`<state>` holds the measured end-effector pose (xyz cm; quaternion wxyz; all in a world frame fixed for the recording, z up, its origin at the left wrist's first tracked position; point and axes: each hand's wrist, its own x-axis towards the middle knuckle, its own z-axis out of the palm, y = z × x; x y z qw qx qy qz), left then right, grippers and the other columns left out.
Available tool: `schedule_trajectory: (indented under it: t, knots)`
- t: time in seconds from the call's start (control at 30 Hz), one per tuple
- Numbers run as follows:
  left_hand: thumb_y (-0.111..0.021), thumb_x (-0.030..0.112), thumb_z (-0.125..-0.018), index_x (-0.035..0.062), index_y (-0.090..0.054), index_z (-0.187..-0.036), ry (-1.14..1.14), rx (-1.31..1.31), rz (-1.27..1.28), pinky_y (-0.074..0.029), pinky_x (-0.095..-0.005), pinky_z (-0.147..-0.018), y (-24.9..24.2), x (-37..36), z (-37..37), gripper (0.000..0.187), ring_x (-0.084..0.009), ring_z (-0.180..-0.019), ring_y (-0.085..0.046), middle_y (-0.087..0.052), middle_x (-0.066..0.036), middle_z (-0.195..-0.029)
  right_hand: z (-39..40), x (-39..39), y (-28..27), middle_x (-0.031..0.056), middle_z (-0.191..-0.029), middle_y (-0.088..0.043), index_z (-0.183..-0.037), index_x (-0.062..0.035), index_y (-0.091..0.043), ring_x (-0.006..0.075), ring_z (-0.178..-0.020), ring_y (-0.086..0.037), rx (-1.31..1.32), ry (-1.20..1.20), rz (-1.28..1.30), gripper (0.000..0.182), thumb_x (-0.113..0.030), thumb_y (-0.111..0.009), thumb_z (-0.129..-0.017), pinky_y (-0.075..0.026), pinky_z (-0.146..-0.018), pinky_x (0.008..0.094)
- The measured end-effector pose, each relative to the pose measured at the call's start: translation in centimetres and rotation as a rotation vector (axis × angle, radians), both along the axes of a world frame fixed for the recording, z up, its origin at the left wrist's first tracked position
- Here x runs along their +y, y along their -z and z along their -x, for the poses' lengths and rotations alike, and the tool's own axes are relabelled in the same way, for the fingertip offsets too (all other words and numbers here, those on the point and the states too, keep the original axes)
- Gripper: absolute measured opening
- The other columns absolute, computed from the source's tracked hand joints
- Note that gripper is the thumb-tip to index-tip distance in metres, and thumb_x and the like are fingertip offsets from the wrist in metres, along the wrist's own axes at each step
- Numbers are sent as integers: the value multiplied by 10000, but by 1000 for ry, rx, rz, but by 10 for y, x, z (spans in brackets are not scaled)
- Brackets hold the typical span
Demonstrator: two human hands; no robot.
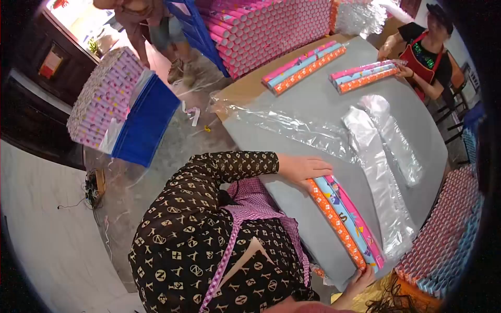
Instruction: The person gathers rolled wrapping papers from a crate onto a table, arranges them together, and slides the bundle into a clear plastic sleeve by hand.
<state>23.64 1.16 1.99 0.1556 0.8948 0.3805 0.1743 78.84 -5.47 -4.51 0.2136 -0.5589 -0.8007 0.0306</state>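
Observation:
Three wrapping-paper rolls, orange, light blue and pink, lie side by side along the near edge of the grey table. My left hand rests at their far end, fingers stretched out and pressed together against the roll ends. At the near end my right hand touches the rolls with its fingertips, thumb and fingers around the end of the orange and blue ones. Beside the rolls lie clear plastic sleeves, flat on the table.
Two more sets of three rolls lie farther back; a co-worker holds one of these sets at the right. Stacked rolls stand behind the table, others by a blue holder at left. Another person bends at the top left.

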Motion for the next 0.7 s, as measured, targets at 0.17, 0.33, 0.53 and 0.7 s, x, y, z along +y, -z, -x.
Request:
schedule_trajectory:
  t: [0.17,0.33,0.53,0.7]
  knots:
    - [-585,547,-875,6,-346,-1435,-64,26,-89,-295,-456,-1136,7,-14,-37,815,-380,-1337,-383,-360,-202,-1484,-35,20,47,217,-1245,-540,-1253,9,-554,392,-1160,-487,93,-26,-58,402,-275,-552,-968,-382,-999,486]
    - [-573,558,-881,15,-368,-1421,-102,42,-138,-317,-442,-1125,6,-25,-57,793,-365,-1330,-398,-391,-186,-1464,-61,32,53,217,-1230,-548,-1240,22,-565,384,-1146,-501,174,-66,-84,359,-206,-565,-963,-383,-1006,473]
    - [-592,519,-880,16,-312,-1455,-106,24,-68,-275,-453,-1150,7,-33,-71,814,-383,-1350,-364,-347,-203,-1492,-100,43,45,222,-1321,-526,-1329,31,-508,356,-1197,-505,327,166,-269,394,-160,-531,-985,-374,-1041,424]
    - [-587,523,-883,21,-317,-1451,-79,-40,-32,-269,-457,-1153,-1,-36,-62,805,-386,-1355,-355,-341,-204,-1495,-55,27,-42,233,-1409,-470,-1408,38,-430,331,-1284,-467,616,518,75,472,-260,-418,-1043,-362,-1072,378]
